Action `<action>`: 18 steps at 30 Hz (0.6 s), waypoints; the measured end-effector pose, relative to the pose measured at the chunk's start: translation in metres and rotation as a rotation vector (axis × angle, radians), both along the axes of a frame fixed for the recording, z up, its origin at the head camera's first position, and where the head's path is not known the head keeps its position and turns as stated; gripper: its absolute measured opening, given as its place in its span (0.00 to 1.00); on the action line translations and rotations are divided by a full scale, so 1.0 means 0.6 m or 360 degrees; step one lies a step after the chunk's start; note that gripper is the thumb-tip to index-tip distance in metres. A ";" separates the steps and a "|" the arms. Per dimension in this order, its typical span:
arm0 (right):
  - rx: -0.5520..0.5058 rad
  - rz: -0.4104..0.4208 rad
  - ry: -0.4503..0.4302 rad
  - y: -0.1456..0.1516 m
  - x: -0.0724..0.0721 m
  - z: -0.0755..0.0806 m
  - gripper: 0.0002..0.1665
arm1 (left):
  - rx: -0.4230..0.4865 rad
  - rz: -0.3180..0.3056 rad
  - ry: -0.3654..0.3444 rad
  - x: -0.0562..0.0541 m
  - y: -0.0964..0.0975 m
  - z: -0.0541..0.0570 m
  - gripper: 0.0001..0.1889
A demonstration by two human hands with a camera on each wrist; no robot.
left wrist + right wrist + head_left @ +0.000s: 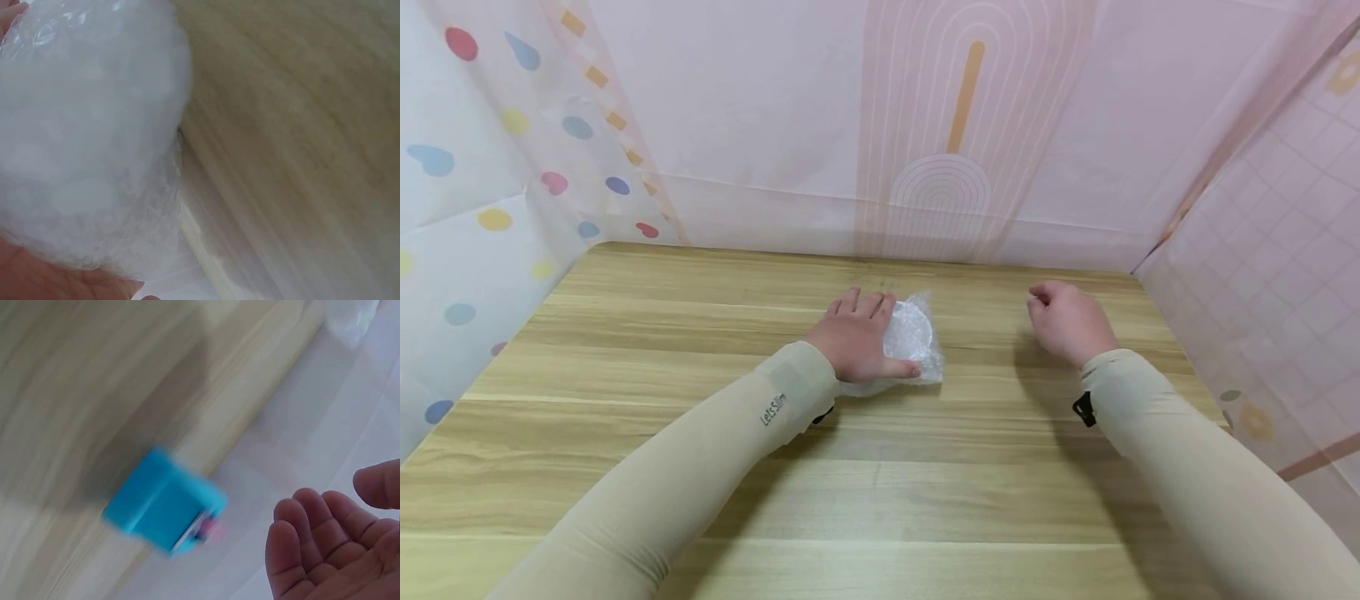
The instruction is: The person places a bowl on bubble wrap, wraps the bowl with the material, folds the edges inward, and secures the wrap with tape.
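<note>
Nearest, two pale sleeves (700, 467) reached across the wood-grain counter (880, 500) from this side of the bubble-wrapped bundle (912, 329). The bundle lay at the counter, partly beneath the left grip (853, 343), whose fingers were spread over it with the thumb along its near side; whether it was raised at all could not be told. It looked light, its loose skin soft and likely slippery, while the rounded form inside seemed stiffer and perhaps fragile. A broad, gentle hold around that form would probably have been surer than pinching the flimsy wrap at the corners.

To the right of the bundle and well apart from it, the right grip (1067, 321) held nothing, its fingers loosely bent. The right wrist view showed a blurred blue box (156, 506) apart from those fingers, probably light and hard-sided, best taken across opposite sides. Beyond the bundle hung a pink patterned backdrop (737, 125).
</note>
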State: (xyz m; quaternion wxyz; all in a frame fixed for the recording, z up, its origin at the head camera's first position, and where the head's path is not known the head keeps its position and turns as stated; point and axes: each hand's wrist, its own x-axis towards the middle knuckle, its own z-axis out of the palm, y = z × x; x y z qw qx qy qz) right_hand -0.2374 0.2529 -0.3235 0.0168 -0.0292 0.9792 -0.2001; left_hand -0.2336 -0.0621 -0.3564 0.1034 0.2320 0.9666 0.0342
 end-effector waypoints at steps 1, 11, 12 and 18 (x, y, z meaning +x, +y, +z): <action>0.0003 -0.0030 -0.0009 0.010 -0.002 0.001 0.29 | -0.0002 0.0000 0.0000 0.000 0.000 0.000 0.67; 0.0033 -0.0213 -0.0196 0.080 -0.013 -0.004 0.30 | -0.0004 0.0002 -0.0003 -0.001 0.000 -0.002 0.68; 0.0027 -0.0218 -0.0206 0.084 -0.014 -0.006 0.30 | -0.0002 0.0003 -0.0003 -0.001 0.000 -0.002 0.68; 0.0094 -0.0189 -0.0253 0.100 -0.020 -0.017 0.32 | -0.0008 0.0008 -0.0001 -0.001 0.001 -0.003 0.67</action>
